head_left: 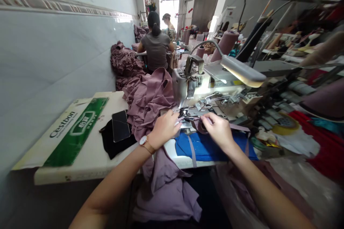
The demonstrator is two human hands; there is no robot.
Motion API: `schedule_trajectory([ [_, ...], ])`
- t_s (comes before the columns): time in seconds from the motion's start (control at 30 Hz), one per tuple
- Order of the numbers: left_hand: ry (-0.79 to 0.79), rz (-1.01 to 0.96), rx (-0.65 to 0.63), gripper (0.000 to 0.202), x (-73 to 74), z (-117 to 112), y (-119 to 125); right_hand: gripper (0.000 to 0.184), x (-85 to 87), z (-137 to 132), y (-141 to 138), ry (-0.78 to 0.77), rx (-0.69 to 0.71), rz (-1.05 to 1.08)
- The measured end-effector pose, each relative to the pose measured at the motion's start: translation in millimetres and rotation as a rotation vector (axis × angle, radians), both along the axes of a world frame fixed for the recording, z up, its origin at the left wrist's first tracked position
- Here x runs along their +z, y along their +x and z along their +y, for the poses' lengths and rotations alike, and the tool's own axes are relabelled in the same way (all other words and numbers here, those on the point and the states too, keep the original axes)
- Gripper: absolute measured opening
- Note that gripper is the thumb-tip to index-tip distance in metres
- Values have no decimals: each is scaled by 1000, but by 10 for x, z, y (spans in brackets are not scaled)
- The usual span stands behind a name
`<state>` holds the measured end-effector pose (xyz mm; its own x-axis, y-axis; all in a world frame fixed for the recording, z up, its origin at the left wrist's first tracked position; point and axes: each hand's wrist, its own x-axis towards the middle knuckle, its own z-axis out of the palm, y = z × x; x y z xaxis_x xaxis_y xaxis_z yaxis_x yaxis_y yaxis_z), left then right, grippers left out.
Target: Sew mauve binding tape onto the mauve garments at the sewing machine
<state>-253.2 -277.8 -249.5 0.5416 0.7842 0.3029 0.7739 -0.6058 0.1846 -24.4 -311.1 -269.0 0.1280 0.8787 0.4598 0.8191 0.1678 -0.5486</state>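
A sewing machine (185, 82) stands in front of me, its presser foot (185, 111) low over the metal plate. My left hand (166, 125), with a watch (145, 143) on the wrist, is closed on the edge of mauve fabric (163, 175) just left of the foot. That fabric drapes over the table edge into my lap. Right of the foot, my right hand (217, 130) pinches a narrow mauve fabric strip (199, 124). The fingertips of both hands partly hide the cloth at the needle. Blue cloth (209, 148) lies beneath my right hand.
Mauve fabric (150, 100) is heaped behind my left hand. A phone (120, 126) rests on black cloth (109, 139) beside a green-and-white cardboard sheet (77, 132). A lamp (242, 69) arches over the machine, near thread cones (224, 44). A person (156, 48) sits ahead.
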Motion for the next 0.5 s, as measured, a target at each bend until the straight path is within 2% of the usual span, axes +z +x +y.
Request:
schedule_trajectory([
  [0.13, 140, 46, 0, 19, -97, -25, 202, 27, 16, 0, -43, -36, -43, 40],
  [0.3, 171, 45, -22, 19, -147, 14, 219, 28, 31, -8, -59, -76, -37, 74],
  [0.4, 99, -107, -17, 19, -157, 60, 135, 28, 15, 3, -62, -93, -52, 71],
  [0.5, -40, -378, 15, 17, -134, 116, -15, 27, -17, 25, -74, -114, -64, 58],
])
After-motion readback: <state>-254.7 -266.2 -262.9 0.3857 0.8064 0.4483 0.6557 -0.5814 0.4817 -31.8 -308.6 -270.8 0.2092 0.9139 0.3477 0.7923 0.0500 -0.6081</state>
